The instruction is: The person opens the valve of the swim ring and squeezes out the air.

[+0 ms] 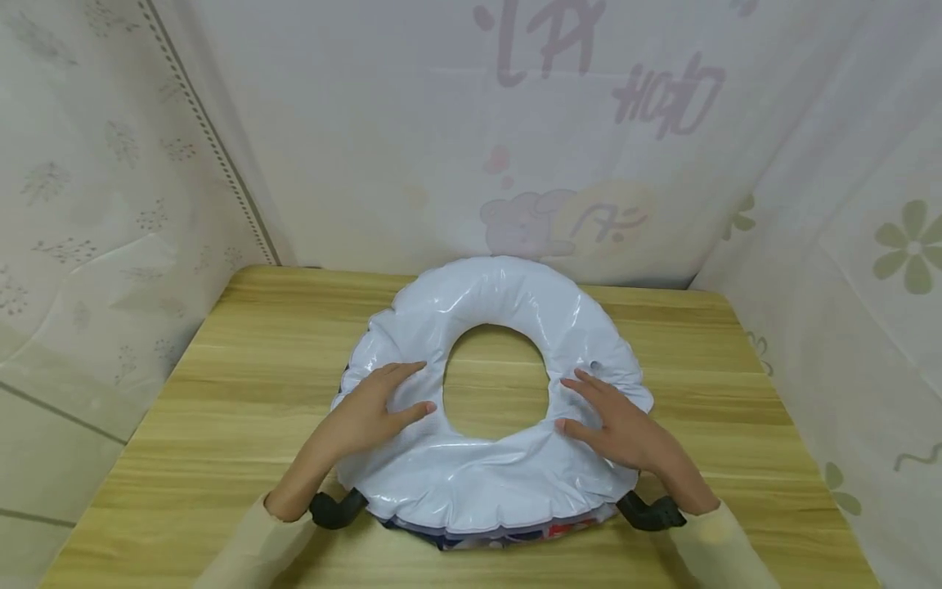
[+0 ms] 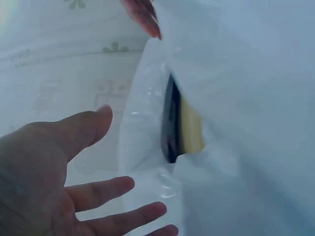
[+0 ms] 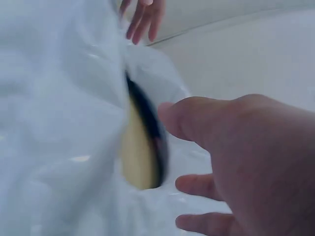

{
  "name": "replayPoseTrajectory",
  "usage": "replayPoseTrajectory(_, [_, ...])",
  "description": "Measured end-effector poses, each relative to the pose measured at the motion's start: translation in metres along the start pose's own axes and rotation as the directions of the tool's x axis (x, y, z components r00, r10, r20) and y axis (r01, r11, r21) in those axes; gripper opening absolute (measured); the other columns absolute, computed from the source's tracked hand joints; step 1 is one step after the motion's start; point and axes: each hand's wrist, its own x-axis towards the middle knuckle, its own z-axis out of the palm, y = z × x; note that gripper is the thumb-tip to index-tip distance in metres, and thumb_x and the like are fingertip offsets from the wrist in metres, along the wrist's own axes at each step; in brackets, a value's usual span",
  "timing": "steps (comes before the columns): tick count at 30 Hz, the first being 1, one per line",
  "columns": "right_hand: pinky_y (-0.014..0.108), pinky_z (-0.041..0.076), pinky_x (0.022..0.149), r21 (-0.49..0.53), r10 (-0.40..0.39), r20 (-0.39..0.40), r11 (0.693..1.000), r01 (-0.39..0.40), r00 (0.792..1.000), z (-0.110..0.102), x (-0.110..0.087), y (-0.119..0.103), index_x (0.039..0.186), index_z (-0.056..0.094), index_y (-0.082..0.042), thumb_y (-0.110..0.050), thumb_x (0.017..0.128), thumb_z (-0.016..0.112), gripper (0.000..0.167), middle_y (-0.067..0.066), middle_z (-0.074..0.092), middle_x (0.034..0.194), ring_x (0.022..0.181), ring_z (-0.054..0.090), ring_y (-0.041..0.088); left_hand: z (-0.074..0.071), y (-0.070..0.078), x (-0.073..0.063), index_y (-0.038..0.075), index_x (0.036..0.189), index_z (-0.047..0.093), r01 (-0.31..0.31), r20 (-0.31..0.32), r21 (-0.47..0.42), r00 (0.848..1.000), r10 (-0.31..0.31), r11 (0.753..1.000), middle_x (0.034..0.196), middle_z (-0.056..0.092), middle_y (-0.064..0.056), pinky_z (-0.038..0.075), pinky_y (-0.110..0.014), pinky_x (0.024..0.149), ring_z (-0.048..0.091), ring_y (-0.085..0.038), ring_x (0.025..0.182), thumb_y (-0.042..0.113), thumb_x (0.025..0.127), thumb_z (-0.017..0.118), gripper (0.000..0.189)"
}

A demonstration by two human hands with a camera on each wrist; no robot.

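A white, puffy, wrinkled inflatable swim ring [image 1: 500, 483] lies on the wooden table, its round hole showing the wood grain. Dark blue and red print peeks out along its near edge. Over the ring's left side is my left hand [image 1: 371, 413], fingers spread and nearly straight. My right hand [image 1: 621, 425] is over the right side in much the same pose, close to a small round valve [image 1: 594, 366]. Neither hand grips the ring; whether the fingertips touch it I cannot tell. Both wrist views show spread fingers beside the glossy white vinyl [image 2: 142, 113].
The wooden table [image 1: 736, 409] extends to both sides of the ring. Printed cloth [image 1: 412, 147] hangs behind it and along both sides. Two black curved pieces, one by the left wrist [image 1: 338, 509] and one by the right wrist [image 1: 651, 512], stick out near the ring's lower edge.
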Motion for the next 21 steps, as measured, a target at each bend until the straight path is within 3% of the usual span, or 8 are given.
replayPoseTrajectory(6, [0.068, 0.036, 0.115, 0.015, -0.058, -0.078, 0.998, 0.059, 0.995, -0.02, 0.024, -0.006, 0.153, 0.048, -0.013, -0.043, 0.099, 0.067, 0.064, 0.018, 0.036, 0.164, 0.15, 0.036, 0.044, -0.014, 0.011, 0.022, 0.005, 0.147, 0.053, -0.056, -0.137, -0.001, 0.989, 0.056, 0.998, 0.146, 0.06, -0.015, 0.045, -0.056, 0.112, 0.054, -0.038, 0.138, 0.036, 0.097, 0.071, 0.062])
replayPoseTrajectory(13, [0.069, 0.03, 0.118, 0.077, -0.057, -0.149, 0.995, 0.069, 0.987, -0.032, 0.057, -0.011, 0.158, 0.04, -0.017, -0.043, 0.099, 0.066, 0.07, 0.016, 0.026, 0.169, 0.155, 0.026, 0.041, -0.02, 0.022, 0.053, 0.006, 0.146, 0.054, -0.137, -0.231, -0.041, 0.965, 0.124, 0.99, 0.144, 0.06, -0.015, 0.044, -0.054, 0.112, 0.053, -0.035, 0.137, 0.031, 0.099, 0.069, 0.055])
replayPoseTrajectory(21, [0.069, 0.021, 0.122, 0.15, 0.025, -0.244, 0.989, 0.013, 0.969, -0.033, 0.101, -0.013, 0.163, 0.029, -0.026, -0.054, 0.098, 0.062, 0.078, 0.007, 0.013, 0.174, 0.159, 0.016, 0.037, -0.008, 0.025, 0.102, 0.008, 0.145, 0.055, -0.157, -0.344, -0.068, 0.931, 0.125, 0.985, 0.147, 0.052, -0.017, 0.031, -0.062, 0.121, 0.031, -0.042, 0.151, 0.028, 0.098, 0.068, 0.053])
